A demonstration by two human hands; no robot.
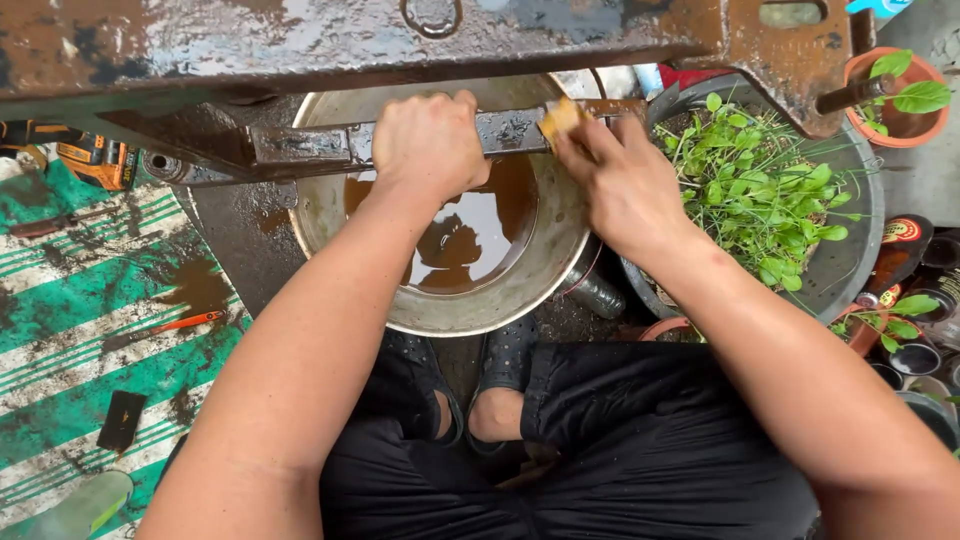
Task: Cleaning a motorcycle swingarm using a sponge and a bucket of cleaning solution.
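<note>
Rusty flat steel bar [330, 143], wet and pitted, spans the round metal basin [545, 270] of brown water; left hand [428, 140] clenches it, right hand [622, 185] pinches a yellow sponge [559, 119] against it.

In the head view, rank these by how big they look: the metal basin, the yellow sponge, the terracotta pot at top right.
1. metal basin, by far the widest.
2. terracotta pot, though partly cut off by the frame.
3. yellow sponge, mostly hidden by the right hand.

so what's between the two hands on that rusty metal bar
In the head view, only a bare wet stretch of the rusty metal bar lies between left hand and right hand.
</note>
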